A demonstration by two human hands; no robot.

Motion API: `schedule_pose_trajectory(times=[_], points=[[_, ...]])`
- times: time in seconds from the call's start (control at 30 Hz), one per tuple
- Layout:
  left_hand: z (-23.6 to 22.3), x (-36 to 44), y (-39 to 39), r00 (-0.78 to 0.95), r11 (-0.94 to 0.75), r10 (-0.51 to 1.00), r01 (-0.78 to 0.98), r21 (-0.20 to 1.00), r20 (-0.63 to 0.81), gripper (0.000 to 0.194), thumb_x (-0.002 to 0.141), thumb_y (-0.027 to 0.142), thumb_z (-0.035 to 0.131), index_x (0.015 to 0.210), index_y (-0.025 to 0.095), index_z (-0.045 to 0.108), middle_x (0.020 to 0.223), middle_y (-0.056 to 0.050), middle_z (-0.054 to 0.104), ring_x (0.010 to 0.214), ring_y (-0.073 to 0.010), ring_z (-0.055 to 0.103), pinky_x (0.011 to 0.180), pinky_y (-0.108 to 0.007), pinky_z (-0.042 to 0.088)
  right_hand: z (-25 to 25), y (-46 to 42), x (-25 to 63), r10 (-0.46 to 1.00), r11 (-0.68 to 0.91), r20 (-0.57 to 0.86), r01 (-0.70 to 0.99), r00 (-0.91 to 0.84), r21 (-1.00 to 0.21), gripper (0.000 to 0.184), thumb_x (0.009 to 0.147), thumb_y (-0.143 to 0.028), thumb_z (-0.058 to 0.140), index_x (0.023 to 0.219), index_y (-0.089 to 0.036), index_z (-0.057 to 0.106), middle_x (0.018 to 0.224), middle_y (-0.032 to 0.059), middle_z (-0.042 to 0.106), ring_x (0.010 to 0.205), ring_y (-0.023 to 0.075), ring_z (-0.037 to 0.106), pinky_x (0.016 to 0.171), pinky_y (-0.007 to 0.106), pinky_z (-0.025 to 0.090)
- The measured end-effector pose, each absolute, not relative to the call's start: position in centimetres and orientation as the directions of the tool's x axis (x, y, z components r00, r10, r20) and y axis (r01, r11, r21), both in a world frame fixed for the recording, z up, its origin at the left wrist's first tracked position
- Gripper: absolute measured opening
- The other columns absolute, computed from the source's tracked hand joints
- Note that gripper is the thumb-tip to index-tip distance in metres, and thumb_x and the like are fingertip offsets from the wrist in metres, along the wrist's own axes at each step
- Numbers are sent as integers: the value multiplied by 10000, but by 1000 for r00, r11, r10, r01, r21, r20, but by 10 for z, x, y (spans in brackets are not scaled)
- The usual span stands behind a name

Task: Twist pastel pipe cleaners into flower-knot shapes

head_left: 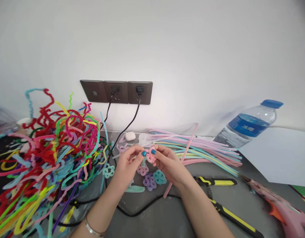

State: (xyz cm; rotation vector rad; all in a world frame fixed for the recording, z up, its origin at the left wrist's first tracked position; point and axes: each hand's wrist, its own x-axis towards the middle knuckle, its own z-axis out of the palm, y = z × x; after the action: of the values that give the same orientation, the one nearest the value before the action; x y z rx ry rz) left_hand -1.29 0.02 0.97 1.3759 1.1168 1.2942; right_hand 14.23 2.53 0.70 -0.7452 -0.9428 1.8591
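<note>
Between my two hands is a pink pipe cleaner [150, 158] bent into small round loops, held above the table. My left hand [131, 162] pinches its left side between thumb and fingers. From the right, my right hand [167, 162] pinches the looped part the same way. Just below lie finished-looking pipe cleaner flowers: a pink one [143, 170], a purple one [150, 181] and a teal one [159, 177]. A mint flower [108, 171] rests left of my left wrist. One straight pink pipe cleaner [189, 145] slants behind my right hand.
A tangled heap of coloured pipe cleaners [68, 142] fills the left. Straight pastel pipe cleaners [207, 150] lie at the back. Yellow-black pliers [231, 211], a pink glue gun [281, 205], a tilted water bottle [249, 124] and white paper [281, 155] are right. Black cables [135, 215] cross the table.
</note>
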Motion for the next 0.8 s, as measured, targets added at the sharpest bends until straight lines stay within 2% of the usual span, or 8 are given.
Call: schedule_pose_trajectory(times=[0.13,0.2,0.27,0.33,0.43,0.6,0.8], points=[[12,-15,0,56,-352,935,247,903,349,136,894,252,551,804,184,628,813,-23,583,773,-158,540,650,-234,415,6,26,142,904,-299,-113,-420,-412,-857,273,722,-393,817,733,-170,661,636,-26,576,558,87,473,538,212,415],[13,-16,0,67,-367,929,289,884,364,139,894,248,548,802,183,629,821,-29,589,779,-163,540,657,-237,413,5,26,142,907,-287,-109,-409,-407,-866,277,726,-400,812,743,-169,661,641,-24,579,571,91,482,544,213,419],[13,-15,0,71,-290,957,219,932,281,157,893,277,549,790,182,619,784,-19,574,734,-153,527,632,-233,406,4,26,142,914,-257,-90,-395,-395,-882,283,737,-414,801,745,-170,655,635,-22,583,573,95,486,548,218,424],[11,-13,1,72,-143,988,72,987,138,195,886,333,562,775,180,609,711,3,536,651,-132,487,576,-220,379,3,26,141,926,-214,-62,-382,-374,-899,286,752,-425,785,746,-174,649,637,-19,589,578,101,499,553,224,430],[9,-9,1,82,30,996,-129,991,-19,256,842,422,623,785,172,620,666,19,516,579,-105,423,530,-207,343,2,25,140,935,-177,-37,-375,-351,-910,287,763,-432,774,751,-176,643,658,-13,601,595,109,520,564,230,439],[9,-10,2,117,106,990,-237,966,-80,327,766,487,714,798,170,641,702,15,549,569,-88,401,512,-199,335,2,24,140,937,-180,-39,-383,-348,-906,293,746,-435,785,756,-180,642,662,-14,600,592,111,518,559,235,441],[11,-16,3,211,123,974,-202,972,-79,289,796,450,709,808,162,685,700,15,546,595,-84,422,532,-191,339,4,25,141,925,-231,-72,-400,-374,-887,298,716,-426,810,747,-175,653,639,-23,591,567,97,499,541,226,434]])
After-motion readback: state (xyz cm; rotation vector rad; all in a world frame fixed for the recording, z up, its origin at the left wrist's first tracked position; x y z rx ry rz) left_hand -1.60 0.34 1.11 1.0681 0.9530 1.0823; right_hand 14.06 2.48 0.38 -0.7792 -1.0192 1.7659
